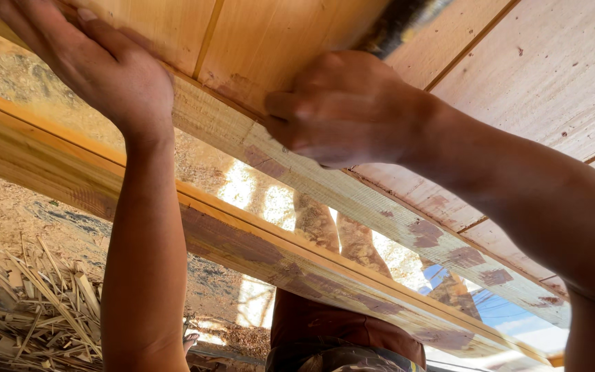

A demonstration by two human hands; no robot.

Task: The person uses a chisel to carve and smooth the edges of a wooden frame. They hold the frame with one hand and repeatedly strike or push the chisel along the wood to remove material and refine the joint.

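Observation:
My left hand (98, 65) presses flat against a pale wooden plank (160, 21) at the top left, fingers spread along it. My right hand (342, 107) is closed around the dark handle of a tool (397, 24), blurred at the top edge, just below the plank joint. A long wooden batten (352, 200) runs diagonally under both hands. A second, thicker wooden beam (242, 241) runs parallel below it. The tool's head is out of view.
Wide board panels (538, 76) fill the upper right. Wood offcuts and shavings (29, 303) lie piled at the lower left on sawdust-covered ground. Another person (339, 331) in a dark reddish top stands behind the beam at the bottom centre.

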